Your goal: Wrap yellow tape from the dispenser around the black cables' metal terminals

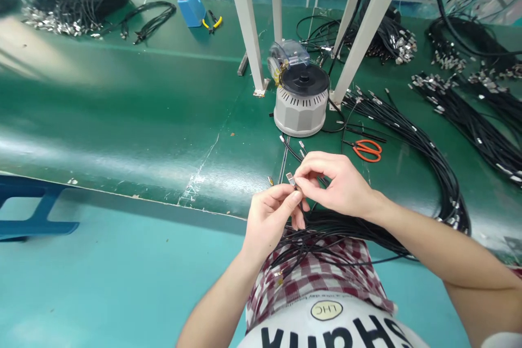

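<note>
A black cable ending in a metal USB plug point(290, 178) is pinched between my two hands at the table's front edge. My left hand point(269, 217) closes on the cable just below the plug, thumb over the fingers. From the right, my right hand point(336, 180) pinches with thumb and forefinger right beside the plug, its other fingers curled. More black cables point(346, 228) lie under my hands and across the checked cloth on my lap. Several loose cable ends point(302, 144) stick out beyond my right hand.
A round white machine with a black top point(302, 100) stands ahead, beside a tape dispenser point(291, 54). Orange-handled scissors point(367, 150) lie to its right. Cable bundles point(424, 147) cover the right side. White posts point(248, 22) rise from the table. A blue stool point(41, 206) is at left.
</note>
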Tool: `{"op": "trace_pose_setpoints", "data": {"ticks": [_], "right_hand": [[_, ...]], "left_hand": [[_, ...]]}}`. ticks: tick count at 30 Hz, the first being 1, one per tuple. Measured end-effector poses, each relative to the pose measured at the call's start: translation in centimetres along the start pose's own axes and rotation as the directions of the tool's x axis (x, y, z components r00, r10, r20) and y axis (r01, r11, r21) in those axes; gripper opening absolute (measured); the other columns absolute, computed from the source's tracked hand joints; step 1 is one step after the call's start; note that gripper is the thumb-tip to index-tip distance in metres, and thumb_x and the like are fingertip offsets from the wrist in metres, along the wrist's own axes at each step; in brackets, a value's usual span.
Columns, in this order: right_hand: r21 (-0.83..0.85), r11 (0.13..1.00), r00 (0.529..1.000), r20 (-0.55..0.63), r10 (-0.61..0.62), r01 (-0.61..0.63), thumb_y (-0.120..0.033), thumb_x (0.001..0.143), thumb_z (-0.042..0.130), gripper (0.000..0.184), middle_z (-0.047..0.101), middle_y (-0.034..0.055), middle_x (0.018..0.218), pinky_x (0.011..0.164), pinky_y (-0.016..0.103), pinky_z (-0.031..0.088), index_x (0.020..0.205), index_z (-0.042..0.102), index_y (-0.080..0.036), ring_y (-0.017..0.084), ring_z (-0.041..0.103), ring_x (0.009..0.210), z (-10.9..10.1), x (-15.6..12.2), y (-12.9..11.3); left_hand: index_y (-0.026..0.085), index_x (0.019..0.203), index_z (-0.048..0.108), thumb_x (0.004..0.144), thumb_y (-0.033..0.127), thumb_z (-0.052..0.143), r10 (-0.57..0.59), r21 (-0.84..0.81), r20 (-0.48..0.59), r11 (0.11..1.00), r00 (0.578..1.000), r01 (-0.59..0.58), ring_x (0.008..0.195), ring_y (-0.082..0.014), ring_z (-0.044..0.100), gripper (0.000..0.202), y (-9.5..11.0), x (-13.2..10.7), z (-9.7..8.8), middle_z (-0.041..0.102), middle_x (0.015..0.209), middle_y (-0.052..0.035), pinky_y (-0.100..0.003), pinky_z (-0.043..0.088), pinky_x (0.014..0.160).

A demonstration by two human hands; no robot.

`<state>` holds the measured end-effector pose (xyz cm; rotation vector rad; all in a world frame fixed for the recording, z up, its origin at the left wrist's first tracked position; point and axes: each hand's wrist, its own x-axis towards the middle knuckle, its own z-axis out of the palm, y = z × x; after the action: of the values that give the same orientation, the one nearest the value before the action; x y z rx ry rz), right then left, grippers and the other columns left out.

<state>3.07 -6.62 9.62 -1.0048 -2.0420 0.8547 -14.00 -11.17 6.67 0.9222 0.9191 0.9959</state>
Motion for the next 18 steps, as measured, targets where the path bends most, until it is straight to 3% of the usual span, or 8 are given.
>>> {"op": "trace_pose_setpoints", "data": {"ticks": [6, 12, 18], "right_hand": [[-0.091, 0.996, 0.997, -0.076, -0.015, 0.008, -0.016, 0.090, 0.059, 0.008, 0.062, 0.0017, 0.084, 0.066, 0.026, 0.046, 0.085, 0.065, -0.017, 0.010, 0.055, 0.068, -0.1, -0.5, 0.8], [-0.002, 0.999, 0.998, 0.042, 0.039, -0.039, -0.025, 0.095, 0.058, 0.014, 0.068, 0.0027, 0.088, 0.066, 0.026, 0.047, 0.090, 0.069, -0.018, 0.011, 0.060, 0.072, -0.7, -1.3, -0.2], [0.058, 0.997, 0.998, 0.033, 0.044, -0.046, -0.023, 0.091, 0.062, 0.009, 0.069, 0.0026, 0.089, 0.065, 0.026, 0.049, 0.090, 0.070, -0.019, 0.011, 0.061, 0.070, -0.7, -1.6, -0.4]], "left_hand": [[0.012, 0.090, 0.071, 0.090, 0.030, 0.069, -0.010, -0.049, 0.032, 0.999, 0.999, 0.012, 0.047, -0.0114, 0.063, 0.018, 0.0, -0.8, 0.0, 0.069, 0.072, -0.0041, -0.022, 0.049, 0.045], [0.013, 0.089, 0.070, 0.090, 0.028, 0.068, 0.005, -0.055, 0.032, 0.998, 0.999, -0.003, 0.047, -0.0118, 0.063, 0.016, -0.1, -0.8, 0.1, 0.069, 0.071, -0.0037, -0.023, 0.049, 0.045], [0.013, 0.085, 0.069, 0.090, 0.030, 0.068, 0.006, -0.019, 0.040, 1.000, 0.999, -0.005, 0.046, -0.0116, 0.063, 0.017, -0.1, -0.8, 0.4, 0.070, 0.071, -0.0035, -0.023, 0.050, 0.045]]}}
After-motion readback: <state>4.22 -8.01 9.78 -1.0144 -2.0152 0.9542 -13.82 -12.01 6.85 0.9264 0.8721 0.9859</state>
